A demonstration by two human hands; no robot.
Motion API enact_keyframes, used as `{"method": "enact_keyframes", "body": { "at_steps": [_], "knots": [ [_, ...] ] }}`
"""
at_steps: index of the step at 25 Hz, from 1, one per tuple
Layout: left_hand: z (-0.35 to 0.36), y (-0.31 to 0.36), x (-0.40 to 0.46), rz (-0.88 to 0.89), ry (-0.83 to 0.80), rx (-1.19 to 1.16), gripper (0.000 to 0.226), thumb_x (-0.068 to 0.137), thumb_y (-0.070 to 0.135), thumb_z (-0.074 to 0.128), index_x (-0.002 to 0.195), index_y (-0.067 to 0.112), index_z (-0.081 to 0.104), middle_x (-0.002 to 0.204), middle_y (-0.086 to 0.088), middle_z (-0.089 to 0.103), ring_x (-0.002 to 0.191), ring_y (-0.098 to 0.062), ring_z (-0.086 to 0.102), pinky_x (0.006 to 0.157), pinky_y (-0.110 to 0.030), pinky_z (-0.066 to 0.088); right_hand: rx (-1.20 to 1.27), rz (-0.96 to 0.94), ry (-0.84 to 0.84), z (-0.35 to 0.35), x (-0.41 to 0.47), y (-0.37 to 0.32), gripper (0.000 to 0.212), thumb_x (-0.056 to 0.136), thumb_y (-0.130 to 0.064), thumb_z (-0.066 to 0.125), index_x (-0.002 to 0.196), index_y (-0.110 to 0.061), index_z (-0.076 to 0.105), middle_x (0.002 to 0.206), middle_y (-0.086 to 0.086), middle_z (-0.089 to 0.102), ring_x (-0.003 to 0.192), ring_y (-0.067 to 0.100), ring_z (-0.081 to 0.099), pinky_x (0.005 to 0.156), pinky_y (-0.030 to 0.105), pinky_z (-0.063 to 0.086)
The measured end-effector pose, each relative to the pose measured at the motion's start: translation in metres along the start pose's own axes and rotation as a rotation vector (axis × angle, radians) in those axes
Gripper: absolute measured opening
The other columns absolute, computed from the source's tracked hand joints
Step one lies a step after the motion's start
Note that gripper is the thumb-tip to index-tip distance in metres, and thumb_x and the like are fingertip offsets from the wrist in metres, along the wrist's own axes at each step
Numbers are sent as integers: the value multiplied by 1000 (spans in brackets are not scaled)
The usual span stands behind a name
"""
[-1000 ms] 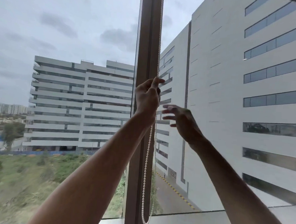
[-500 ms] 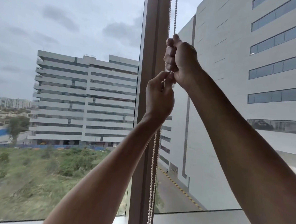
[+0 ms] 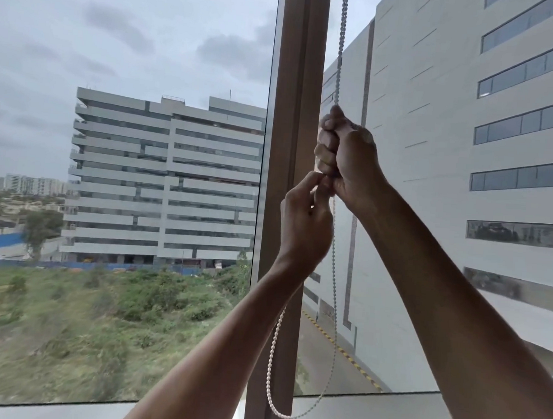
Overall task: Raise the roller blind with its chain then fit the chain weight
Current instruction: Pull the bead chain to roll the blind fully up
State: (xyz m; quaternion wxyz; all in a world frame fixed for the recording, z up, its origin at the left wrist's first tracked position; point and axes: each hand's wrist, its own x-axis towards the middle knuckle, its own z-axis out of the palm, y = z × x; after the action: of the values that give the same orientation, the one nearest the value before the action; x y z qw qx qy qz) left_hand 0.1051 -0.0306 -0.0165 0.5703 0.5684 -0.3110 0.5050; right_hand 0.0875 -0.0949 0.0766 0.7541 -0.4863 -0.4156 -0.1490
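Window glass (image 3: 125,167) fills the view to left and right of a brown vertical mullion (image 3: 296,81), with a pale sill (image 3: 370,406) along the bottom; no blind fabric shows anywhere in the panes, so the roller blind itself is out of view above the frame and appears already well raised, though how far cannot be told. The white bead chain (image 3: 342,51) descends just right of the mullion from the top edge, passes through both hands, and hangs below them as a slack loop whose lowest bend lies near the sill in front of the mullion. The right hand (image 3: 346,155), the upper one, has its fingers clenched in a fist around the chain. The left hand (image 3: 303,224), directly beneath and touching it, pinches the chain between thumb and forefinger, the remaining fingers curled. Judged stage: hand-over-hand hauling of the chain, first part of the task under way or near its end. Remaining: fitting the chain weight, which is not visible on the loop or elsewhere.
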Motion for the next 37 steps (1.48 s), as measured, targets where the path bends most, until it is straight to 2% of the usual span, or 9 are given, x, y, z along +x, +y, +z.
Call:
{"method": "enact_keyframes", "body": {
  "at_steps": [6, 8, 10, 12, 15, 24, 27, 34, 37],
  "knots": [
    [-3, -12, -51, -48, 2, 95, 32, 102, 6, 42, 72, 15, 49, 54, 5, 36, 48, -9, 25, 45, -24, 21, -51, -9, 16, -16, -37, 39, 40, 105, -13, 30, 67, -16, 42, 41, -12, 33, 30, 0, 21, 32, 14, 15],
    [-5, -18, -66, -55, -9, 116, 30, 102, 7, 41, 73, 11, 49, 57, -1, 39, 51, -8, 26, 47, -27, 23, -60, -5, 24, -22, -49, 49, 40, 105, -15, 31, 67, -16, 43, 42, -13, 33, 31, 0, 20, 32, 14, 13],
    [-5, -27, -82, -108, -26, 117, 30, 102, 7, 41, 73, 7, 48, 56, 4, 36, 51, -8, 24, 46, -26, 22, -67, 12, 43, -28, -62, 59, 41, 106, -18, 32, 67, -16, 44, 43, -13, 33, 32, 1, 20, 33, 15, 12],
    [-5, -35, -98, -207, -61, 12, 31, 103, 7, 42, 72, 8, 46, 54, 10, 31, 49, -9, 21, 45, -25, 20, -70, 26, 57, -33, -74, 69, 41, 106, -21, 33, 67, -16, 43, 43, -13, 32, 32, 1, 20, 34, 15, 11],
    [-8, -41, -117, -365, -103, -214, 35, 104, 9, 44, 69, 15, 46, 52, 7, 24, 45, -10, 17, 41, -24, 15, -72, 43, 53, -39, -91, 81, 41, 106, -23, 33, 66, -16, 42, 44, -13, 31, 32, 1, 19, 34, 14, 10],
    [-22, -57, -181, -519, -144, -273, 43, 103, 13, 45, 64, 31, 50, 48, 12, 26, 41, -5, 17, 41, -25, 11, -80, 154, 111, -54, -145, 120, 39, 104, -24, 36, 67, -14, 41, 45, -11, 27, 32, 1, 17, 32, 10, 14],
    [-25, -58, -202, -576, -141, -287, 48, 103, 10, 46, 62, 35, 54, 48, 14, 29, 43, -4, 19, 42, -22, 14, -89, 173, 126, -58, -163, 132, 38, 104, -23, 35, 67, -13, 39, 45, -9, 25, 32, 2, 17, 33, 10, 14],
    [-31, -52, -220, -604, -154, -309, 40, 97, 18, 48, 62, 34, 58, 47, 14, 32, 42, -2, 20, 41, -18, 15, -130, 191, 164, -56, -185, 144, 39, 103, -22, 36, 66, -12, 40, 47, -3, 21, 32, 3, 18, 34, 12, 12],
    [-41, -54, -212, -625, -274, -307, 34, 95, 19, 48, 64, 26, 60, 49, 10, 42, 43, -2, 34, 46, -15, 28, -171, 168, 163, -56, -186, 141, 39, 103, -22, 36, 66, -11, 40, 51, 1, 20, 32, 4, 18, 35, 18, 9]
  ]
}}
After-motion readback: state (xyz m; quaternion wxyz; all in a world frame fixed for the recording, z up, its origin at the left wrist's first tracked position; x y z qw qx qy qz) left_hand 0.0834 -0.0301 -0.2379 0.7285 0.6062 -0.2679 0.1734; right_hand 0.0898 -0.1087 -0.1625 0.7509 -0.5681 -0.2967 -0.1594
